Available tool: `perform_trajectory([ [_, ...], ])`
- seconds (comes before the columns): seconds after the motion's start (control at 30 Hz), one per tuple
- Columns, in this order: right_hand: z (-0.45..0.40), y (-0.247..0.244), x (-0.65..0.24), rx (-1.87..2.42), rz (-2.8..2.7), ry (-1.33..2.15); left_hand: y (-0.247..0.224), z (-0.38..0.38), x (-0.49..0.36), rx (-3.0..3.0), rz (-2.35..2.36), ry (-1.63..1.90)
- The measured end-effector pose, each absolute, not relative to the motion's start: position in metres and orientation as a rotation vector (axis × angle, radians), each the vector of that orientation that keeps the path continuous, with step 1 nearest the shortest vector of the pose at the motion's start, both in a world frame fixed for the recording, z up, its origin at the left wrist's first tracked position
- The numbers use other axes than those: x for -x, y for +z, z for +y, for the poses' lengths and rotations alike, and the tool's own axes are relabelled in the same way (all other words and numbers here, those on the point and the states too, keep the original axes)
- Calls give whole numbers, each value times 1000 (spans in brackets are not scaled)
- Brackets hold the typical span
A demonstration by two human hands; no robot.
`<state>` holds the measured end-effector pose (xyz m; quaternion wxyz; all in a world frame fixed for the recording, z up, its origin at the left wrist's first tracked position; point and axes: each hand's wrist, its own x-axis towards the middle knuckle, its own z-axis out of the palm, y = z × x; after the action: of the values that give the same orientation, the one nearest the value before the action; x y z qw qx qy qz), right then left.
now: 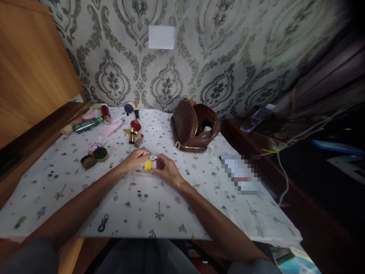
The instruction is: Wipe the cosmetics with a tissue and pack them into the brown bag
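Observation:
Above the middle of the cloth, my left hand (137, 159) is closed around one end of a small white and yellow container (147, 165). Thumb and fingers of my right hand (170, 170) pinch its other, whitish end. Its label and exact kind are too small to read, and the fingers hide part of it. Just beyond my left hand lie a small reddish tube (139, 140) and a gold and black lipstick (131, 136). A brown leather bag (186, 129) stands past my right hand, its top gaping, with something white inside.
Cosmetics lie at the left: a pink tube (111, 129), a green bottle (88, 125), a dark red bottle (105, 113) and an opened round compact (100, 154). Near the wall sit a round jar (129, 107) and a red round case (135, 125). A blurred-out phone-like object (241, 175) lies right.

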<state>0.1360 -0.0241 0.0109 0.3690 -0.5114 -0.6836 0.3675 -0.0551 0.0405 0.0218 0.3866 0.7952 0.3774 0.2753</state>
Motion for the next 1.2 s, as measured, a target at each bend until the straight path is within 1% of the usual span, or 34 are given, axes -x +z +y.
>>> perform_trajectory([
  [0.33,-25,10,-136,1283,-1733,969,26,35,56,-2005,1009,695],
  [0.47,-28,13,-136,1316,-1757,963,31,30,58,-2043,898,674],
  [0.63,-30,16,-138,1338,-1785,891,38,29,62,-2140,688,529],
  [0.77,-29,16,-138,1322,-1776,879,40,27,61,-2200,805,478],
  [0.97,-25,11,-138,1297,-1720,931,44,28,61,-2114,948,463],
  [1.2,-22,3,-139,1219,-1727,979,37,33,62,-2005,955,535],
])
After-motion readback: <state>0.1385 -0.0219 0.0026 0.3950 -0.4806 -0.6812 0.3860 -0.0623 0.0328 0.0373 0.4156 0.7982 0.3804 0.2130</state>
